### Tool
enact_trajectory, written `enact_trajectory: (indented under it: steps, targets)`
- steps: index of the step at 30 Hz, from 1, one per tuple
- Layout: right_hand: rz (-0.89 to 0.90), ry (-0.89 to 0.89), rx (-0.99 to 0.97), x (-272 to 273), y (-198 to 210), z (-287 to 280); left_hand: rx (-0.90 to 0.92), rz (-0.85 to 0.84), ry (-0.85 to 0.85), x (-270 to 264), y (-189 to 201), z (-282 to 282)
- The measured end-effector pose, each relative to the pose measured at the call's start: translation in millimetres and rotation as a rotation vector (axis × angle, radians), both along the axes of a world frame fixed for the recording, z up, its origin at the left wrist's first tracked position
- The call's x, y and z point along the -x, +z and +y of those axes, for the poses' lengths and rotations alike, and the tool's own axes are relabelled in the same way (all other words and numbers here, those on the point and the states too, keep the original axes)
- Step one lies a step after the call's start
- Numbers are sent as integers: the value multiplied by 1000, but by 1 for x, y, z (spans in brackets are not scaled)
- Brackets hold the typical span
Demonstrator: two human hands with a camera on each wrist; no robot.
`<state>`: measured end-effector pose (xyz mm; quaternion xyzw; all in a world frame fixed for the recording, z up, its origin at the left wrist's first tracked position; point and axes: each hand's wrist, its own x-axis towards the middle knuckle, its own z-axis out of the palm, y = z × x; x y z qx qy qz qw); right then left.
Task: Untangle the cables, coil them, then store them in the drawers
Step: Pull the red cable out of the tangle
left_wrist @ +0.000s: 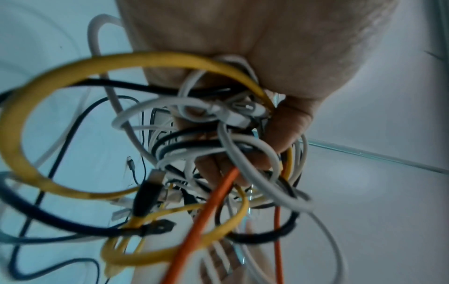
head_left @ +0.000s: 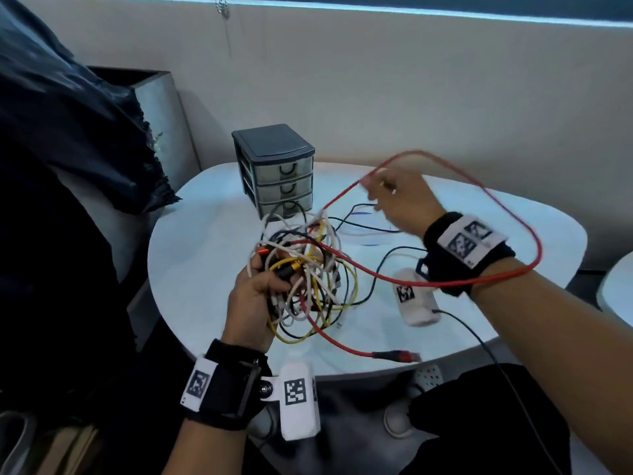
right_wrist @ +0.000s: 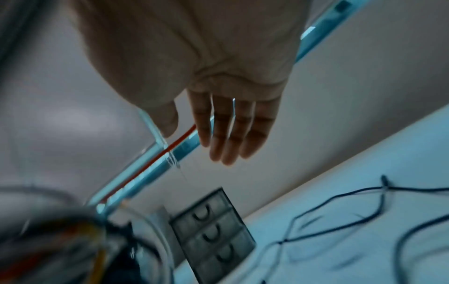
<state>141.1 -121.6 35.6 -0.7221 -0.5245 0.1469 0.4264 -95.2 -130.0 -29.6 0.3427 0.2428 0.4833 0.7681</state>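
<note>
My left hand [head_left: 263, 282] grips a tangle of cables [head_left: 308, 279], white, yellow, black and orange, held just above the white table [head_left: 205, 262]. The left wrist view shows the fingers [left_wrist: 286, 123] curled round the bundle [left_wrist: 194, 153], with a yellow loop [left_wrist: 73, 67] hanging free. A red cable [head_left: 496, 200] runs out of the tangle, over my raised right hand [head_left: 387, 190] and in a wide loop round the forearm. Its plug [head_left: 397, 355] lies near the table's front edge. In the right wrist view the fingers [right_wrist: 230, 130] are straight, and the red cable [right_wrist: 155, 161] passes by the index finger. A small grey three-drawer unit [head_left: 277, 173] stands behind, all drawers closed.
Thin black cables [head_left: 376, 229] lie loose on the table to the right of the tangle. A dark cloth [head_left: 68, 132] and a grey box [head_left: 161, 108] stand at the left. Another white table's edge [head_left: 616, 286] shows at far right. A wall runs behind.
</note>
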Motion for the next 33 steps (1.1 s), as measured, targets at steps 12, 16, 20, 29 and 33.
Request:
enact_trajectory:
  steps: [12, 16, 20, 29, 33]
  targets:
    - [-273, 646, 605, 54, -10, -74, -170, 245, 197, -17, 19, 51]
    - [-219, 456, 160, 51, 33, -62, -218, 275, 126, -25, 19, 46]
    - [-338, 135, 37, 17, 49, -25, -321, 321, 31, -27, 24, 34]
    - [-364, 396, 334, 4, 34, -8, -442, 437, -28, -22, 27, 25]
    - [-118, 392, 412, -1, 39, -8, -450, 448, -74, -20, 24, 24]
